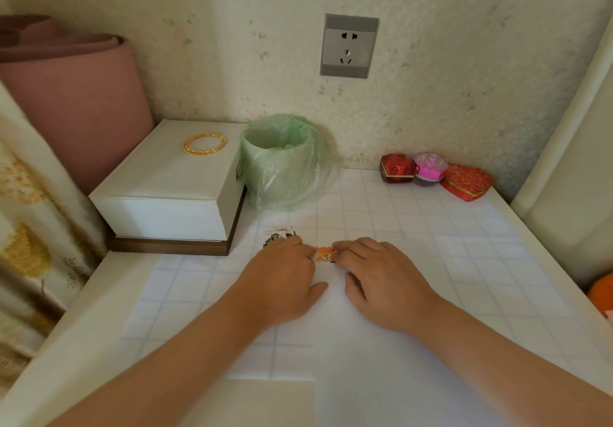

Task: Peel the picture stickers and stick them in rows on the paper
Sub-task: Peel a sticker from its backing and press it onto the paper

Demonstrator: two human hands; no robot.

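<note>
On the white paper (348, 360), presses both ends of the orange sticker (325, 255) with fingertips of flat left hand (282, 280) and right hand (381, 282), thumbs out (dark sticker (277, 238) just beside left fingers). Behind, green bin (282, 174).

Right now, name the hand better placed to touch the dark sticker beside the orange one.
Left, probably: the left hand lies with its fingertips at the dark sticker, while the right hand sits on the far side of the orange sticker.
</note>
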